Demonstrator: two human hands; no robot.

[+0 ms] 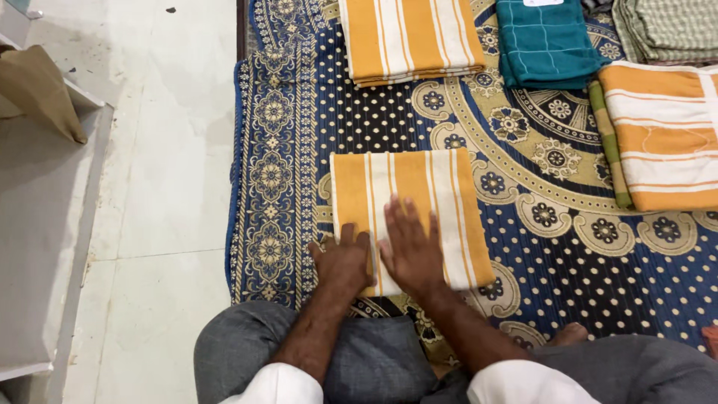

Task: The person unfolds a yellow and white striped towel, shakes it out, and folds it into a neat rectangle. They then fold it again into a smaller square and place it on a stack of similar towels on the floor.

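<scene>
Both hands [378, 254] flat on folded orange towel [407, 209], near edge; rug [314, 112] open around

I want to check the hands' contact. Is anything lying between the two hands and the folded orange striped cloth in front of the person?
Nothing visible does. The left hand and the right hand both lie flat on the folded cloth, near its closer edge. The cloth rests on the mat, apart from the other cloths.

Both hands lie flat on a folded orange-striped towel [410, 213] on a blue patterned mat [523, 247]: the left hand [344, 262] at its near left corner, the right hand [410, 251] just beside it, fingers spread. More folded towels [410, 37] lie farther off.
</scene>
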